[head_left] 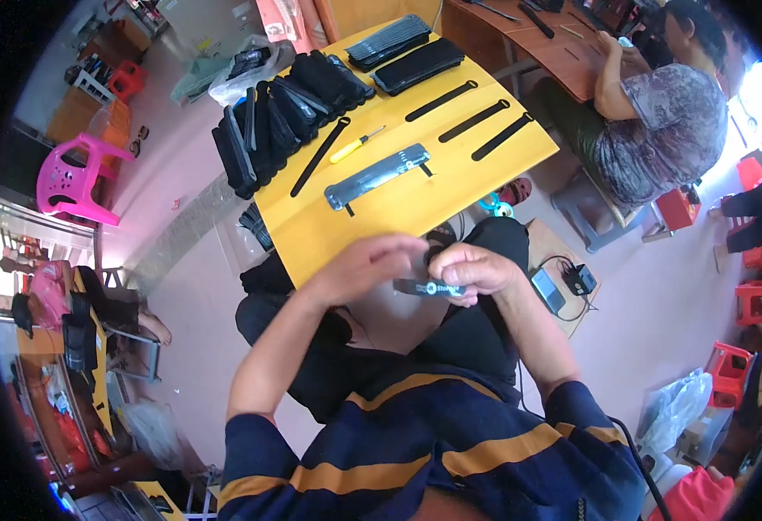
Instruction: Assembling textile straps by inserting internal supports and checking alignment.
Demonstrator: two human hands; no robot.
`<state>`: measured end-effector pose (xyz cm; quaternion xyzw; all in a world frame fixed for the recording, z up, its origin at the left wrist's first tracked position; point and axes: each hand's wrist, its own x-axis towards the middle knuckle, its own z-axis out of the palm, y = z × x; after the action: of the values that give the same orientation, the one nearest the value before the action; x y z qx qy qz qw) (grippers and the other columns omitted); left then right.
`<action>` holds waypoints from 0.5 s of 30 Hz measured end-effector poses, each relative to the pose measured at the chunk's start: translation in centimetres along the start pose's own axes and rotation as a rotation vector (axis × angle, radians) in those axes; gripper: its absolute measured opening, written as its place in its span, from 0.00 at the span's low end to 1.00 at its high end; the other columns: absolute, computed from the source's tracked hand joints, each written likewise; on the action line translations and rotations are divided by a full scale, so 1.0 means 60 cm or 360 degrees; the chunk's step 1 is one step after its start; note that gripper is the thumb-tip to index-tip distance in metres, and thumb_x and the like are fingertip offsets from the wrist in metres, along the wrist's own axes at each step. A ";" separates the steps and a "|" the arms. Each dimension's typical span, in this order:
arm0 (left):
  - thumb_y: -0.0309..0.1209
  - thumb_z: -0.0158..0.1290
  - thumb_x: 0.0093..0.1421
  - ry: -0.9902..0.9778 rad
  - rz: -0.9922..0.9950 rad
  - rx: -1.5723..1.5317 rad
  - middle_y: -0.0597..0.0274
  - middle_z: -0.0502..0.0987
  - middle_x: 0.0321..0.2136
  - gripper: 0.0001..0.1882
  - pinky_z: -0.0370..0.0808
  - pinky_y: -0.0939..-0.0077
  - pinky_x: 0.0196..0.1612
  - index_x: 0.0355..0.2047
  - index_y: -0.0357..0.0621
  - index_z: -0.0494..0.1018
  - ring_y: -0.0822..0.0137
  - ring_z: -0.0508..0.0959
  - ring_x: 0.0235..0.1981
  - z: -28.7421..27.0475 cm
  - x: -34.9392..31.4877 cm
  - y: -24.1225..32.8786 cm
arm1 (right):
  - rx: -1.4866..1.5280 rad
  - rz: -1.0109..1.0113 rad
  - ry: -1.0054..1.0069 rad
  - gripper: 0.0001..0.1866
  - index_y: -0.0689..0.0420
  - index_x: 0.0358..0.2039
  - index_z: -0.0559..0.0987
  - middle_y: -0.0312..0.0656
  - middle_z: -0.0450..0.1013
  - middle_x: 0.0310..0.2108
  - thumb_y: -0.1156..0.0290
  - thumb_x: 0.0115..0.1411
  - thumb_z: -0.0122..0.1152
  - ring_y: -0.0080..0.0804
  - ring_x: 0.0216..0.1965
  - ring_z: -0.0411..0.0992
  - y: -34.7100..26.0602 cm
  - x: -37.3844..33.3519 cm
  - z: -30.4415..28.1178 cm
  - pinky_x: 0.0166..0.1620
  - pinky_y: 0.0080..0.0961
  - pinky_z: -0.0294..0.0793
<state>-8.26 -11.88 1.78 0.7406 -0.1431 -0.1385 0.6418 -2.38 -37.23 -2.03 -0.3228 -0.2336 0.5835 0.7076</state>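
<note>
In my right hand (475,271) is a black strap (414,286) with white print, pinched between thumb and fingers over my lap, at the table's near edge. Part of the strap loops up dark behind the fingers. My left hand (370,265) is just left of it, fingers stretched out and slightly blurred, holding nothing. On the yellow table (303,234) beyond lies a clear-wrapped strap pack (379,176) with two black ends sticking out. A yellow-handled screwdriver (352,148) rests behind it. Single black straps with end loops lie around, one left (320,158) and several right (475,121).
Bundled black straps (268,122) are heaped along the table's left edge. Two stacks (419,68) stand at the back. A person (659,122) sits at a brown table (563,52) at the right. A pink chair (77,178) stands left; a cabled device (579,280) lies on a floor board.
</note>
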 end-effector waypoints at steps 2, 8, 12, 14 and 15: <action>0.38 0.58 0.68 -0.0186 -0.0163 -0.0273 0.66 0.80 0.40 0.19 0.74 0.76 0.49 0.54 0.40 0.76 0.74 0.78 0.42 0.020 -0.043 0.002 | -0.0047 -0.0016 -0.0082 0.21 0.59 0.24 0.71 0.32 0.62 0.15 0.58 0.69 0.60 0.18 0.14 0.60 -0.015 0.015 0.009 0.18 0.18 0.59; 0.28 0.57 0.68 0.0076 -0.0300 -0.0192 0.72 0.74 0.23 0.05 0.70 0.84 0.28 0.35 0.41 0.77 0.80 0.72 0.23 -0.013 -0.122 -0.010 | -0.0563 0.0103 0.0065 0.20 0.57 0.26 0.73 0.30 0.63 0.17 0.57 0.71 0.58 0.18 0.17 0.61 -0.045 0.021 0.029 0.22 0.17 0.59; 0.28 0.58 0.68 0.0084 -0.0508 -0.0183 0.74 0.72 0.21 0.05 0.67 0.84 0.23 0.34 0.41 0.77 0.82 0.69 0.20 -0.030 -0.156 -0.008 | -0.1007 0.0193 0.0213 0.18 0.56 0.31 0.75 0.32 0.74 0.22 0.56 0.73 0.55 0.16 0.21 0.70 -0.058 0.022 0.036 0.26 0.14 0.68; 0.29 0.58 0.67 0.0191 -0.0507 -0.0108 0.74 0.72 0.21 0.06 0.67 0.84 0.23 0.33 0.41 0.77 0.82 0.69 0.20 -0.030 -0.162 -0.007 | -0.1092 0.0289 0.0326 0.17 0.56 0.34 0.76 0.33 0.78 0.25 0.56 0.74 0.54 0.15 0.23 0.73 -0.058 0.026 0.041 0.27 0.13 0.71; 0.29 0.58 0.67 0.0196 -0.0505 -0.0117 0.74 0.72 0.21 0.06 0.67 0.84 0.23 0.33 0.41 0.77 0.82 0.69 0.20 -0.030 -0.162 -0.006 | -0.1045 0.0256 0.0379 0.16 0.55 0.38 0.77 0.34 0.79 0.29 0.55 0.74 0.54 0.14 0.25 0.74 -0.057 0.029 0.042 0.29 0.12 0.72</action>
<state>-16.52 -6.40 1.88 0.7370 0.0203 -0.1976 0.6461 -1.50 -35.47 2.13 -0.6162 -0.2984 0.4894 0.5402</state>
